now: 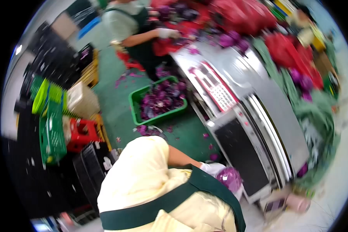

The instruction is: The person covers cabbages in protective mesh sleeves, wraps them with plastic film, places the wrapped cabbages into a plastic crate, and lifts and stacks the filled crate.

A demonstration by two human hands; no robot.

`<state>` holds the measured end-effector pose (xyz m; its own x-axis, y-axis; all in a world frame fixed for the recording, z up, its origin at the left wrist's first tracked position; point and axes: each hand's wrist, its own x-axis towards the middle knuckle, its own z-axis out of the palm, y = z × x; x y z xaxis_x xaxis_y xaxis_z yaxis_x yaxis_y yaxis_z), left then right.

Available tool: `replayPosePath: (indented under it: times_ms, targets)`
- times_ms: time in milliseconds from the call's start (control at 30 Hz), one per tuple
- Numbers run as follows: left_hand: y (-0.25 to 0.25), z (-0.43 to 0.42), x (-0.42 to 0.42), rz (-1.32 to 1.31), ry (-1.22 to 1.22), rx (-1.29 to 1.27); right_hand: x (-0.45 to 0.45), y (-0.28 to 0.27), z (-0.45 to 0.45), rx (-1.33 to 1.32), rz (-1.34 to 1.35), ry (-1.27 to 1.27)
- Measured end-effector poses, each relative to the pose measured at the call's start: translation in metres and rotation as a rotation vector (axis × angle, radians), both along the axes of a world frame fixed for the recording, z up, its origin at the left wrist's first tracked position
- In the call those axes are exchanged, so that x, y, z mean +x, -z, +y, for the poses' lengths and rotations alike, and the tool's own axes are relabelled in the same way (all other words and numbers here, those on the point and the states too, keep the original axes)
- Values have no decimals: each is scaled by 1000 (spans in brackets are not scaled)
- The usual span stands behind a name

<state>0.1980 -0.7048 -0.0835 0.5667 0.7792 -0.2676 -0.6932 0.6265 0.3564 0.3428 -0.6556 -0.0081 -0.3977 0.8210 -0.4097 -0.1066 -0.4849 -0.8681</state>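
A wrapped-looking, shiny purple cabbage [229,179] is held low in front of my body, beside the dark plate of the wrapping machine [241,154]. My left hand [212,168], in a white glove, is closed against the cabbage's upper left side. Only a little of my right hand [239,192] shows, white-gloved, at the cabbage's lower right; its fingers are hidden by the cabbage and the apron. The machine's metal top and red-edged control panel [219,91] lie just beyond.
A green crate [134,101] of purple leaves stands on the green floor. Beyond it a co-worker [129,31] in a dark apron handles cabbages at the table. Stacked crates [52,135] line the left side. Red bags [239,15] and green cloth [317,112] lie at the right.
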Motion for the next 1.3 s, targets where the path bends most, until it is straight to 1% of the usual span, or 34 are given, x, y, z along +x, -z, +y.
replayPosePath:
  times_ms: [33, 100, 167, 200, 233, 267, 300, 333, 367, 400, 433, 467, 500, 533, 567, 600, 633, 667, 733, 767, 833, 867, 900, 933, 967, 1000, 1033, 1067, 1100, 1133, 1167, 1233, 1267, 1300]
  targets:
    - [-48, -11, -24, 303, -98, 323, -12, -16, -5, 68, 46, -46]
    - [-27, -30, -15, 211, -200, 105, -40, -41, -21, 181, 131, -155]
    - [-84, -65, -54, 428, -130, 420, -71, -57, -39, 268, 194, -301]
    - [-45, -76, -52, -146, -191, 370, -90, -60, -51, 292, 216, -378]
    - [-27, -97, -55, -59, -292, 430, -111, -61, -64, 300, 247, -460]
    - [-9, -124, -57, 166, -426, 465, -137, -49, -76, 305, 260, -496]
    - [12, -149, -57, 463, -561, 470, -159, -26, -93, -28, 384, -670]
    - [28, -175, -68, 798, -649, 415, -185, -36, -116, -366, 509, -769]
    - [-12, -211, -109, 989, -540, 234, -210, -47, -139, -717, 561, -835]
    - [-55, -247, -152, 1143, -398, 55, -232, -63, -164, -764, 520, -875]
    - [-82, -270, -186, 1274, -231, -179, -251, -70, -184, -812, 477, -913]
    - [-78, -292, -204, 1105, -710, -307, -269, -70, -200, -792, 497, -1042]
    - [-74, -314, -221, 924, -1174, -309, -282, -71, -214, -775, 515, -1157]
    - [-98, -337, -239, 1024, -1302, 80, -298, -60, -225, -783, 442, -1262]
    - [-130, -355, -261, 1417, -1266, 332, -319, -43, -235, -708, 519, -1406]
    - [-159, -361, -264, 1749, -981, 396, -330, -32, -243, -709, 222, -1363]
    - [-173, -366, -266, 2042, -649, 457, -338, -28, -250, -698, -73, -1308]
    - [-148, -381, -253, 1576, -800, 590, -342, -31, -258, -123, -93, -1639]
    - [-138, -393, -265, 1275, -903, 473, -362, -30, -273, 522, -76, -1909]
    - [-138, -398, -274, 1160, -966, 435, -363, -17, -277, 469, -64, -1878]
    - [-149, -404, -296, 1115, -1041, 422, -371, 3, -279, 356, -50, -1822]
    - [-155, -405, -306, 1068, -1096, 423, -394, 4, -267, 765, 63, -1989]
    - [-152, -410, -318, 1108, -1185, 349, -421, 8, -268, 777, 86, -1999]
    - [-139, -415, -321, 1027, -1220, 106, -456, -19, -282, -212, 92, -1902]
    - [-130, -417, -325, 934, -1247, -133, -481, -40, -292, -1139, 69, -1565]
    - [-148, -417, -339, 805, -1420, -104, -494, -47, -297, -1027, -52, -1526]
    - [-147, -421, -345, 878, -1550, -68, -506, -53, -302, -914, -166, -1480]
    - [-148, -420, -352, 928, -1650, -139, -521, -63, -307, -766, -7, -1608]
    - [-149, -421, -364, 968, -1749, -208, -537, -54, -307, -920, -299, -1542]
    - [-145, -425, -385, 1356, -1809, -267, -553, -40, -309, -1027, -243, -1536]
    - [-137, -436, -404, 1459, -1858, -255, -567, -33, -314, -999, -221, -1492]
    - [-134, -448, -431, 1277, -1877, -191, -596, -19, -322, -940, -176, -1407]
    - [-118, -453, -448, 1285, -1800, -172, -613, -9, -330, -770, -53, -1450]
    - [-100, -458, -464, 1287, -1718, -155, -633, 0, -338, -761, -53, -1417]
